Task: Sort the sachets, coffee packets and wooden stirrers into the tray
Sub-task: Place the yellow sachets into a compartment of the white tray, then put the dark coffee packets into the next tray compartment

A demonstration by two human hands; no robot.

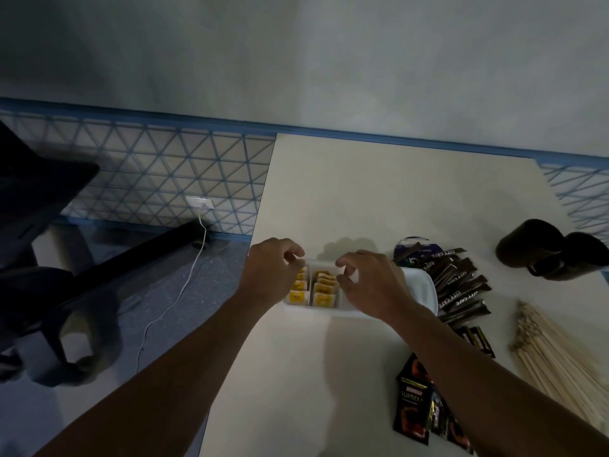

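Observation:
A white divided tray (425, 288) lies on the pale table. Its two left compartments hold rows of white sachets with yellow labels (324, 288). My left hand (270, 275) hovers over the tray's left end, fingers curled near the far rim. My right hand (369, 278) covers the tray's middle, fingertips pinched just above the sachets; whether it holds one I cannot tell. Brown stick coffee packets (461, 288) fan out right of the tray. Black coffee packets (415, 407) lie near the front. A bundle of wooden stirrers (553, 354) lies at the far right.
A dark round container (547, 249) lies on its side at the table's right back. The table's left edge runs just left of the tray. On the floor to the left are a dark office chair (36, 225), a white cable (174, 301) and a wall socket.

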